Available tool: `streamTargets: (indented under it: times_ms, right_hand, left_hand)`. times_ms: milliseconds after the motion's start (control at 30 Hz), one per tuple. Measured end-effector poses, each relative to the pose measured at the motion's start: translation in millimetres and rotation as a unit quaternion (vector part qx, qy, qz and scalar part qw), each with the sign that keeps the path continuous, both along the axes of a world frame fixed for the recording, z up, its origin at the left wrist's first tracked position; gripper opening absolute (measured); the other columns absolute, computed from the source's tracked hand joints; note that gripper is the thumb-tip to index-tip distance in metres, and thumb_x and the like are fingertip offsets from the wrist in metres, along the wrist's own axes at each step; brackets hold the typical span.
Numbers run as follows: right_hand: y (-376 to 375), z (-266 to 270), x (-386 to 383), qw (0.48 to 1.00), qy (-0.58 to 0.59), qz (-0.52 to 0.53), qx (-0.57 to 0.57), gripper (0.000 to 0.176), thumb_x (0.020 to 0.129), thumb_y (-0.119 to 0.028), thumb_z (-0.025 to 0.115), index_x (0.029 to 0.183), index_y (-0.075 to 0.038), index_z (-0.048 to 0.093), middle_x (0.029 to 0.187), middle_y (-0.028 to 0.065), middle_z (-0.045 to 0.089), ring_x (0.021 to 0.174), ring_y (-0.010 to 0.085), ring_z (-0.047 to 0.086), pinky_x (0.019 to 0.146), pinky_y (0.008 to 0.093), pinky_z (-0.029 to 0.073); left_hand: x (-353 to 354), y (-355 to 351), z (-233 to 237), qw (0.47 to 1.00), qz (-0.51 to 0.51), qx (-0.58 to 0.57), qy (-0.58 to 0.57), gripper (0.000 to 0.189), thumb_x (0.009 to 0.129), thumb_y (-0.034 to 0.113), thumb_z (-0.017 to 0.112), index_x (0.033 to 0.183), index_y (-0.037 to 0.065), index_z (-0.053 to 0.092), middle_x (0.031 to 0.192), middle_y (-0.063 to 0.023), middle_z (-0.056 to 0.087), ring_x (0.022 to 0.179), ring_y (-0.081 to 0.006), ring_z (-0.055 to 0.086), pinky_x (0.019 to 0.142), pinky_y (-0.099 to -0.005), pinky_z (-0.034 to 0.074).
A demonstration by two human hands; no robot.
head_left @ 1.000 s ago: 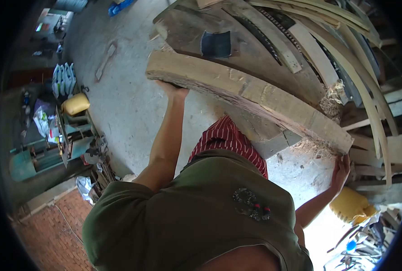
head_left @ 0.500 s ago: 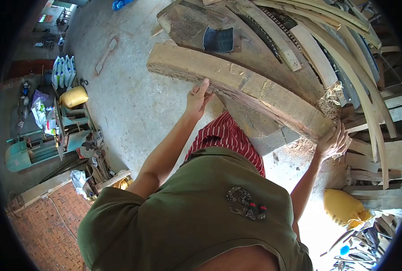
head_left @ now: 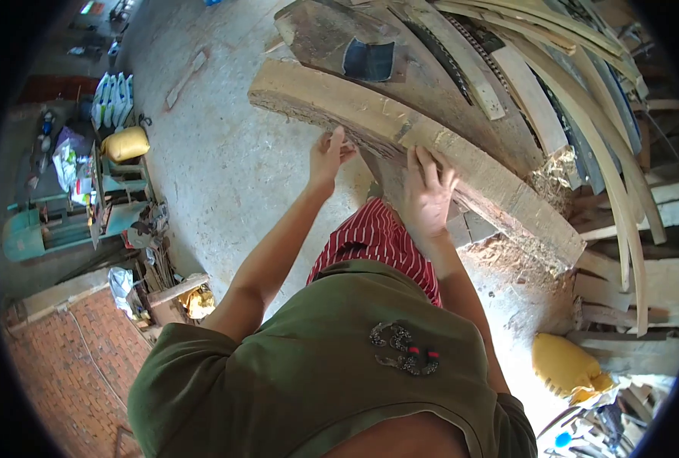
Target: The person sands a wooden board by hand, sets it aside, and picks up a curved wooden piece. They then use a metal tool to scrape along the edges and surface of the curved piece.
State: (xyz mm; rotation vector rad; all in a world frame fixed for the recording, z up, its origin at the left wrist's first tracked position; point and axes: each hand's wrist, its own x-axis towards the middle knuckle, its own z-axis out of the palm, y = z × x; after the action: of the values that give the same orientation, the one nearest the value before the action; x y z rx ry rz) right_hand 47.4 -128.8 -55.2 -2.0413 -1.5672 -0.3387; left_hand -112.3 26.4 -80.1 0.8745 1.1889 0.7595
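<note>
A thick, curved wooden beam [head_left: 461, 164] with a rough, bark-like near side lies slantwise across the workbench [head_left: 309, 34]. My left hand [head_left: 329, 162] is at its near edge left of the middle, thumb raised against the rough side and the other fingers apart from it, lower down. Further right, my right hand [head_left: 429, 195] has its spread fingers laid against the beam's near side, palm partly showing. Behind the beam, a dark curved patch of sheet [head_left: 368, 61] lies on the bench top. Wood shavings [head_left: 557, 174] are heaped by the beam's right part.
Long curved wood strips [head_left: 622, 153] stack up on the right, some reaching past the bench. A yellow sack [head_left: 568, 365] sits at lower right. On the left are another yellow sack [head_left: 126, 143], a turquoise machine frame [head_left: 34, 233] and a brick surface [head_left: 80, 359].
My right hand has left the beam's right end and moved left to its middle, close to my left hand. My left hand has loosened slightly. The beam stays almost where it was.
</note>
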Motion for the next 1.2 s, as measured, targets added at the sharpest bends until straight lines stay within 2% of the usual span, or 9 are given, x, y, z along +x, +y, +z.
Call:
streamTargets:
  times_ms: [67, 200, 267, 500, 767, 867, 1033, 1133, 1200]
  right_hand:
    - [1, -19, 10, 1.000, -0.006, 0.018, 0.015, 0.053, 0.075, -0.020, 0.072, 0.126, -0.008, 0.064, 0.120, 0.0005, 0.058, 0.114, 0.0207, 0.049, 0.096, 0.0382, 0.038]
    - [-6, -24, 13, 0.995, 0.072, 0.071, 0.015, 0.048, 0.070, -0.013, 0.067, 0.118, -0.009, 0.068, 0.118, 0.0013, 0.059, 0.113, 0.0257, 0.049, 0.094, 0.0487, 0.035]
    - [-6, -31, 14, 0.993, 0.040, 0.109, 0.029, 0.046, 0.069, -0.012, 0.065, 0.114, -0.011, 0.070, 0.116, 0.0022, 0.059, 0.112, 0.0258, 0.049, 0.093, 0.0503, 0.033]
    - [5, -13, 2, 0.998, 0.022, 0.054, 0.029, 0.045, 0.069, -0.019, 0.064, 0.113, -0.009, 0.070, 0.116, 0.0021, 0.056, 0.111, 0.0239, 0.048, 0.096, 0.0476, 0.032]
    - [7, 7, 9, 0.993, -0.004, 0.122, 0.010, 0.028, 0.070, 0.001, 0.065, 0.097, -0.004, 0.069, 0.097, 0.0077, 0.061, 0.087, 0.0257, 0.059, 0.077, 0.0377, 0.047]
    - [-26, 17, 0, 0.985, 0.114, 0.117, -0.058, 0.028, 0.070, 0.008, 0.063, 0.096, -0.002, 0.068, 0.094, 0.0110, 0.061, 0.086, 0.0282, 0.059, 0.075, 0.0407, 0.048]
    - [-154, 9, 30, 0.984, 0.057, -0.052, -0.160, 0.021, 0.076, 0.009, 0.064, 0.093, -0.002, 0.069, 0.095, 0.0125, 0.061, 0.086, 0.0282, 0.063, 0.067, 0.0342, 0.057]
    - [-200, 25, 43, 0.933, -0.059, -0.182, -0.306, 0.041, 0.083, -0.002, 0.068, 0.123, -0.007, 0.063, 0.107, 0.0154, 0.059, 0.096, 0.0325, 0.060, 0.091, 0.0481, 0.051]
    - [-179, 34, 35, 0.945, 0.015, -0.233, -0.231, 0.052, 0.085, -0.007, 0.068, 0.136, -0.010, 0.054, 0.113, 0.0158, 0.058, 0.103, 0.0339, 0.058, 0.102, 0.0524, 0.043]
  left_hand:
    - [-3, -26, 6, 0.978, -0.003, 0.158, 0.133, 0.041, 0.092, 0.026, 0.067, 0.121, -0.001, 0.054, 0.110, -0.0129, 0.058, 0.095, -0.0211, 0.061, 0.088, -0.0352, 0.052]
    - [-8, -50, 32, 0.708, -0.223, 0.571, 0.349, 0.065, 0.079, 0.014, 0.072, 0.139, 0.005, 0.047, 0.141, -0.0213, 0.045, 0.128, -0.0399, 0.044, 0.108, -0.0480, 0.034]
    - [3, -49, 45, 0.607, -0.335, 0.620, 0.367, 0.063, 0.083, 0.023, 0.067, 0.141, 0.006, 0.047, 0.149, -0.0132, 0.041, 0.137, -0.0333, 0.039, 0.114, -0.0453, 0.031]
    - [-9, -32, 19, 0.554, -0.389, 0.662, 0.323, 0.057, 0.085, 0.021, 0.057, 0.140, 0.011, 0.049, 0.149, -0.0046, 0.043, 0.135, -0.0238, 0.043, 0.112, -0.0397, 0.035]
    - [-13, 8, 6, 0.510, -0.409, 0.726, 0.212, 0.053, 0.083, 0.017, 0.055, 0.135, 0.011, 0.055, 0.135, -0.0031, 0.054, 0.116, -0.0201, 0.054, 0.096, -0.0352, 0.045]
    - [1, 17, 9, 0.517, -0.423, 0.723, 0.177, 0.052, 0.081, 0.016, 0.056, 0.134, 0.011, 0.057, 0.123, -0.0034, 0.057, 0.105, -0.0196, 0.056, 0.091, -0.0332, 0.047]
    - [11, 28, 13, 0.520, -0.438, 0.722, 0.131, 0.040, 0.082, 0.013, 0.061, 0.123, 0.012, 0.062, 0.115, -0.0033, 0.059, 0.099, -0.0178, 0.058, 0.083, -0.0307, 0.051]
    - [6, 34, 10, 0.541, -0.434, 0.712, 0.108, 0.040, 0.081, 0.013, 0.064, 0.121, 0.012, 0.063, 0.116, -0.0038, 0.059, 0.100, -0.0179, 0.058, 0.084, -0.0323, 0.051]
    - [-13, 48, 21, 0.522, -0.415, 0.734, 0.128, 0.040, 0.081, 0.014, 0.066, 0.120, 0.012, 0.064, 0.113, -0.0031, 0.059, 0.098, -0.0177, 0.057, 0.084, -0.0344, 0.051]
